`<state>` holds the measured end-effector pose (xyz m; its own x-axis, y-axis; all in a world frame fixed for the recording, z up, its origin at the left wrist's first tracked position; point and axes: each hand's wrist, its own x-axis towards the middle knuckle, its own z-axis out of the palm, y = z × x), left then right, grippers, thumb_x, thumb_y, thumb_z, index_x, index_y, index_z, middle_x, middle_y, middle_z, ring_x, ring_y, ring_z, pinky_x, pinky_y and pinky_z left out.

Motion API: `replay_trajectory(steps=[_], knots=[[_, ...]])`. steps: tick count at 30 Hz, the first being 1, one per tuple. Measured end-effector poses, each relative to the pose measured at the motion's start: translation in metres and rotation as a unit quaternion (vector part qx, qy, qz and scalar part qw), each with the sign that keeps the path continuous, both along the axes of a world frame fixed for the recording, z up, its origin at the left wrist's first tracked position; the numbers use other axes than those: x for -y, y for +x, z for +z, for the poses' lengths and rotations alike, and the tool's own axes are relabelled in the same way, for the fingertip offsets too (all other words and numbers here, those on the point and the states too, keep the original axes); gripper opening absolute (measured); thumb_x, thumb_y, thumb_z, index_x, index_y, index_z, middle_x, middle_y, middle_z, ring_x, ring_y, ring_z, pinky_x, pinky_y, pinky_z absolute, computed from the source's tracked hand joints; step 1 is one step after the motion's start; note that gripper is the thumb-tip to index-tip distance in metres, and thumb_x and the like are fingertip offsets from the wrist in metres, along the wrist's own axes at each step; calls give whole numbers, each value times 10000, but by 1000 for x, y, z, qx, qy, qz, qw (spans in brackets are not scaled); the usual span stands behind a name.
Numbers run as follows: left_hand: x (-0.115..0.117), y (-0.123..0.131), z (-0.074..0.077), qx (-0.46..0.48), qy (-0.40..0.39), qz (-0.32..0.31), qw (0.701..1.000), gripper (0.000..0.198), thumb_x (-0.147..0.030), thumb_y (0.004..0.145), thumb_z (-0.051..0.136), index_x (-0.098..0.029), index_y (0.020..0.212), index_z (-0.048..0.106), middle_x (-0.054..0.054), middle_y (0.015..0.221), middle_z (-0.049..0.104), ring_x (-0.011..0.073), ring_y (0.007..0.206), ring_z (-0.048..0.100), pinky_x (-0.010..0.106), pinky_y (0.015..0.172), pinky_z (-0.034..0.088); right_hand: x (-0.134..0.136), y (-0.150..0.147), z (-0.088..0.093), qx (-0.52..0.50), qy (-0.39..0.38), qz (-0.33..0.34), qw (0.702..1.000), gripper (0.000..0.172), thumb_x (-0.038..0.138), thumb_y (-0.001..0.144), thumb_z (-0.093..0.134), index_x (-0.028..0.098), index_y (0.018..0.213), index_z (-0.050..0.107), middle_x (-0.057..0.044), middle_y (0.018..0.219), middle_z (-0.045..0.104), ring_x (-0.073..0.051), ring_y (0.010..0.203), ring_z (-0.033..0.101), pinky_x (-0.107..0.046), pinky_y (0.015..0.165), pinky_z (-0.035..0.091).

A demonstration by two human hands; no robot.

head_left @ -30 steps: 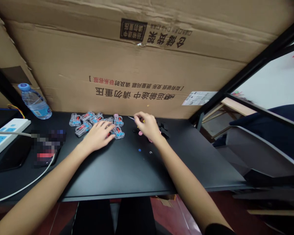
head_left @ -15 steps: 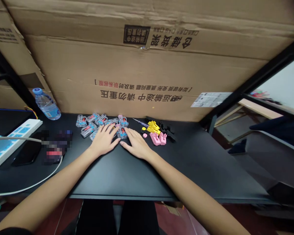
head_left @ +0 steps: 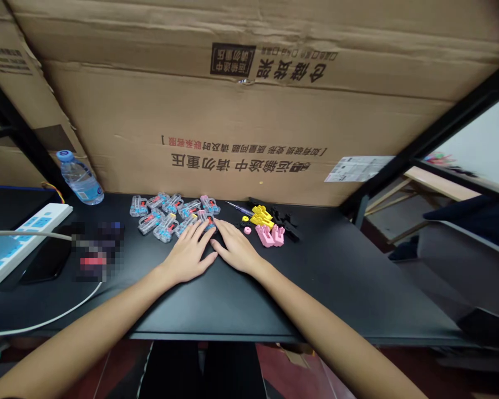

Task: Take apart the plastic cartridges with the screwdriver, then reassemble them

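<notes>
The left hand [head_left: 188,256] and right hand [head_left: 237,254] lie open, fingers spread and empty, on the black desk [head_left: 274,299], their fingertips at the clear plastic blue-and-red parts [head_left: 165,228], which a careless slide could scatter.

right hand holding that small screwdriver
No, the right hand lies open on the desk, and the small screwdriver lies apart, beyond its fingertips.

We take this for a makeshift assembly room or storeroom, though we can't be sure. A black worktop [head_left: 336,291] stands against a large corrugated shipping carton [head_left: 249,111] printed with handling warnings. On it we see a power strip [head_left: 12,266], a water bottle [head_left: 80,178], clear plastic cases [head_left: 170,216], a small screwdriver [head_left: 239,208] and pink plastic parts [head_left: 266,236].
</notes>
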<state>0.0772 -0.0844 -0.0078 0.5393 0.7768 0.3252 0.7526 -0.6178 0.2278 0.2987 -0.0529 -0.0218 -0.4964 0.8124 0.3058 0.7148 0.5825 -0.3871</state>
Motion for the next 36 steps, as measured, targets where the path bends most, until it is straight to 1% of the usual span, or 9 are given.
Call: replay_trajectory(steps=[7, 11, 13, 16, 20, 22, 27, 31, 36], knots=[[1, 0, 15, -19, 55, -59, 997, 687, -463, 1050, 587, -172, 1661, 470, 170, 1779, 375, 379, 1694, 250, 628, 1398, 171, 0, -2, 0, -7, 0, 5, 1000, 690, 417, 1095, 477, 175, 1727, 345, -202, 1700, 495, -362, 1583, 469, -614, 1308, 393], [-5, -8, 17, -29, 64, 44, 997, 812, -603, 1018, 627, -153, 1672, 457, 199, 1768, 382, 449, 1660, 295, 667, 1374, 180, 2, -2, 3, 3, 1, -20, 1000, 681, 427, 1098, 467, 125, 1702, 379, -234, 1672, 514, -372, 1563, 490, -594, 1303, 406], [-14, -20, 16, -43, 62, 69, 995, 846, -651, 1014, 617, -153, 1677, 448, 212, 1761, 388, 465, 1653, 298, 680, 1362, 179, 4, -3, 5, 5, 9, -25, 1000, 679, 424, 1091, 484, 120, 1692, 398, -237, 1657, 527, -376, 1553, 499, -586, 1303, 410], [-24, -35, 12, -42, 47, 103, 993, 887, -710, 995, 610, -170, 1679, 441, 219, 1753, 398, 473, 1641, 317, 683, 1335, 234, 5, -5, 9, 3, 23, -18, 1000, 682, 403, 1075, 518, 179, 1708, 393, -202, 1663, 531, -373, 1561, 488, -603, 1310, 396], [-26, -37, 8, -53, 46, 92, 993, 706, -589, 1077, 504, -206, 1669, 457, 190, 1703, 485, 398, 1575, 450, 631, 1350, 237, 5, -5, 10, 6, 5, 0, 1000, 691, 430, 1089, 508, 211, 1728, 366, -184, 1709, 480, -350, 1588, 462, -591, 1321, 380], [-25, -34, 8, -49, 50, 90, 993, 652, -534, 1087, 487, -209, 1653, 481, 181, 1673, 521, 387, 1561, 460, 616, 1353, 241, 4, -5, 9, 8, -3, 0, 1000, 693, 446, 1095, 500, 214, 1732, 360, -186, 1713, 473, -345, 1592, 458, -586, 1322, 377], [-24, -31, 17, -49, 49, 99, 993, 597, -504, 1090, 473, -199, 1597, 549, 185, 1558, 575, 396, 1453, 501, 583, 1285, 351, 2, -4, 7, 6, -4, 3, 1000, 685, 444, 1094, 508, 205, 1723, 379, -191, 1697, 492, -345, 1587, 464, -575, 1325, 373], [-20, -30, 26, -64, 47, 112, 990, 605, -512, 1082, 489, -206, 1600, 549, 201, 1456, 589, 423, 1352, 529, 610, 1188, 412, 3, -4, 8, 5, -6, 0, 1000, 673, 429, 1094, 511, 183, 1710, 397, -199, 1701, 485, -340, 1595, 452, -562, 1332, 364], [-9, -18, 22, -18, 21, 86, 996, 613, -433, 1062, 527, -204, 1629, 484, 216, 1584, 499, 418, 1403, 502, 607, 1157, 463, 4, -5, 9, 8, -13, 0, 1000, 677, 436, 1093, 508, 192, 1714, 388, -202, 1696, 491, -347, 1591, 457, -575, 1325, 370]])
